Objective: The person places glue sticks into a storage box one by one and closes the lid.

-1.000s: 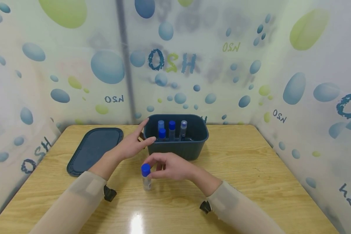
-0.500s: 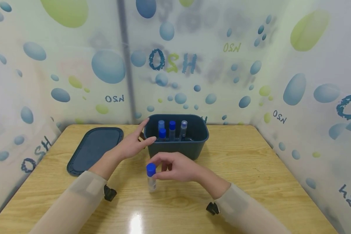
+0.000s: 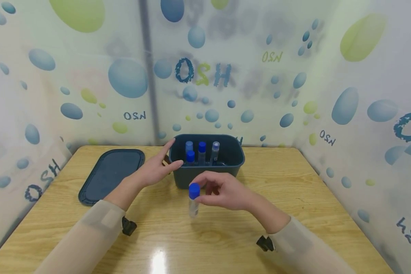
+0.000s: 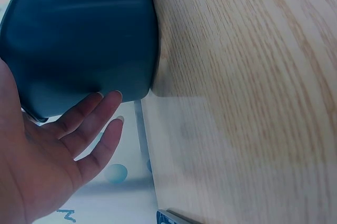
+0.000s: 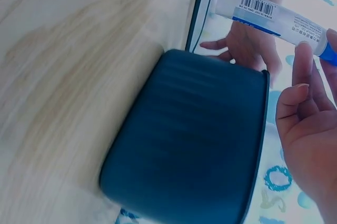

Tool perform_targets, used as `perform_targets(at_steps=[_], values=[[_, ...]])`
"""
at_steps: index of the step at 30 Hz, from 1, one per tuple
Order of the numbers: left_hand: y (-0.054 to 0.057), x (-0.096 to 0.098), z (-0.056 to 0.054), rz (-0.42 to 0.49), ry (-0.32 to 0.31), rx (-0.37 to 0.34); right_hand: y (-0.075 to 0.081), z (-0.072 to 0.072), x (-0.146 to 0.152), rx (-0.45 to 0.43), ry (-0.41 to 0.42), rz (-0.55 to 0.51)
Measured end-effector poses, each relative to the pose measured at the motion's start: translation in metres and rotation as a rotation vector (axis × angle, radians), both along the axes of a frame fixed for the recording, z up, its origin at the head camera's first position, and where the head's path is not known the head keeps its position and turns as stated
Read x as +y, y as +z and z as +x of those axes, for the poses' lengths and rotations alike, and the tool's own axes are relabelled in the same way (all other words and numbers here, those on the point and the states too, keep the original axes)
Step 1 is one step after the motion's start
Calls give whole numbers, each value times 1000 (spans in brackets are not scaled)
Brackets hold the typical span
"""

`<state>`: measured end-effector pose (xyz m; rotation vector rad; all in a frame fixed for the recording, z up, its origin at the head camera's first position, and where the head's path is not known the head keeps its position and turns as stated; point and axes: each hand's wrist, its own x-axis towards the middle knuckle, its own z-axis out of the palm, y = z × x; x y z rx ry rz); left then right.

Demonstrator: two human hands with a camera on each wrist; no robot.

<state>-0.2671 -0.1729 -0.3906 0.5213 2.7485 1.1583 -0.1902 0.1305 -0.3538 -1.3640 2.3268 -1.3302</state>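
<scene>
My right hand (image 3: 226, 192) pinches a clear, blue-capped tube (image 3: 193, 207) near its cap. Upright in the head view, the tube hangs above the table in front of a dark blue bin (image 3: 183, 178). A barcode label shows on the tube (image 5: 263, 13) in the right wrist view. My left hand (image 3: 154, 170) spreads at the bin's left end, thumb and forefinger along the rim. Its other fingers reach toward the end wall (image 4: 79, 39) in the left wrist view; contact is hard to tell. Several similar tubes (image 3: 201, 148) stand inside the bin, their lower parts hidden.
A dark blue lid (image 3: 111, 177) lies flat on the wooden table (image 3: 281, 179), left of the bin. A patterned curtain (image 3: 205, 110) hangs behind the table and along both sides. Each wrist carries a small black camera (image 3: 128, 226).
My right hand has carried the tube rightward and slightly up, toward the front of the bin. My left hand, the bin and the lid stay where they were.
</scene>
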Motion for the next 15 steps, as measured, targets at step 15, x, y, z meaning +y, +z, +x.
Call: perform_targets(at_steps=[15], values=[[0,0,-1,-10,-10,3,30,-8,36,82,-199,-91]])
